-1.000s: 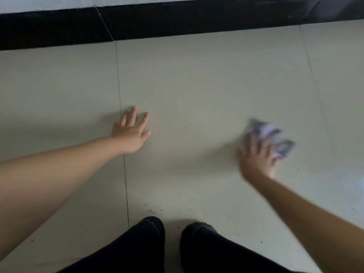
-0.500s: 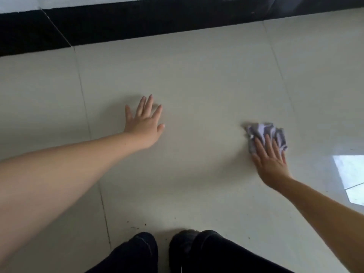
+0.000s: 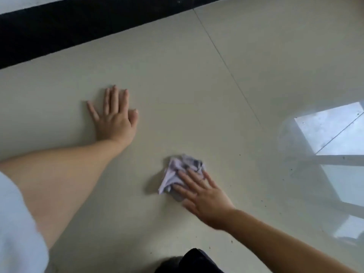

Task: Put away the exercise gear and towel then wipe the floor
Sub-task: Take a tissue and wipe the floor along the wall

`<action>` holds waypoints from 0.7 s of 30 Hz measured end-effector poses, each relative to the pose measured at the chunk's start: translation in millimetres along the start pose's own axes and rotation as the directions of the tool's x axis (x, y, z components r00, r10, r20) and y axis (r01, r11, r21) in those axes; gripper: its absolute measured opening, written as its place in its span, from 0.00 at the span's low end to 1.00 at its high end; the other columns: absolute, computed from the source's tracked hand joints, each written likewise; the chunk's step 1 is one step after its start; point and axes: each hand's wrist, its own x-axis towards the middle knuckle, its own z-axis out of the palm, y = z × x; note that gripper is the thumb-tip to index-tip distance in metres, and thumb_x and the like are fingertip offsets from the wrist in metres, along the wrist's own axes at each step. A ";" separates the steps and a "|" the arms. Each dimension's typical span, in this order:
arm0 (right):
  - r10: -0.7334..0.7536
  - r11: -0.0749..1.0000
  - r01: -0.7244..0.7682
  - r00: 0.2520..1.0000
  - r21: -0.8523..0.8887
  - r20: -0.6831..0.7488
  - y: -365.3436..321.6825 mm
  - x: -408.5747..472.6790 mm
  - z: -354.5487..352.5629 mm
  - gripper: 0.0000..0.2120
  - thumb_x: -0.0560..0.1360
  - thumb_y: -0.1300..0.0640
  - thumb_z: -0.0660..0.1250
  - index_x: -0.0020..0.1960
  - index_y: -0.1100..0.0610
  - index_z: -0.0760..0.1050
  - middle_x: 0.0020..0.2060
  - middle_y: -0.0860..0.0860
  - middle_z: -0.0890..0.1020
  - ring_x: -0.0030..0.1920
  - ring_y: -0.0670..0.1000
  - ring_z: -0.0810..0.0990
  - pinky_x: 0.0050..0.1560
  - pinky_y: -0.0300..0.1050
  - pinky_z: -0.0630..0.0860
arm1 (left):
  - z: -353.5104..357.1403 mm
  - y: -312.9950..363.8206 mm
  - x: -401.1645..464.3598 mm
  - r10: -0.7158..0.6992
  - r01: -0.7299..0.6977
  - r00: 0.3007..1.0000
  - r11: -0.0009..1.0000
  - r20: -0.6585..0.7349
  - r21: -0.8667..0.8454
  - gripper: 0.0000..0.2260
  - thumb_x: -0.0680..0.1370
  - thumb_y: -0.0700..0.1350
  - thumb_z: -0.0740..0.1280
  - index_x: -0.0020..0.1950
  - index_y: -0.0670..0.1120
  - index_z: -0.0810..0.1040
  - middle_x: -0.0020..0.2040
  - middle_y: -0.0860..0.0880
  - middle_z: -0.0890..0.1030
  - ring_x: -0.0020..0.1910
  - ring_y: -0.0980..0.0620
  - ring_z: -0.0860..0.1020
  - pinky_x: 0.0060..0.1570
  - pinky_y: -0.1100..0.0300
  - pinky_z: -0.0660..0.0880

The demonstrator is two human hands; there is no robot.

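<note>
Your left hand (image 3: 113, 117) lies flat at 10 o'clock; your right hand (image 3: 202, 196), fingers straight, presses the crumpled lilac cloth (image 3: 178, 171) onto the floor tile (image 3: 177, 75) at centre. Uneven pressure could let it slip free.

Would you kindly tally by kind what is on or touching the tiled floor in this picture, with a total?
Hands: 2, the left hand flat on the floor tiles, the right hand pressing the cloth
Cloths: 1, a crumpled lilac cloth
Dark knees at the bottom edge: 1
Total: 4
</note>
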 end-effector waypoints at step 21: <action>0.591 0.751 -0.585 0.802 0.306 0.084 -157.7 53.8 -10.2 0.43 0.65 0.35 0.55 0.77 0.45 0.45 0.77 0.58 0.45 0.75 0.65 0.40 0.54 0.66 0.72 | -5.5 -0.2 3.0 -0.004 0.009 0.996 0.998 0.089 -0.059 0.29 0.75 0.54 0.48 0.75 0.48 0.61 0.77 0.45 0.58 0.76 0.45 0.55 0.68 0.31 0.44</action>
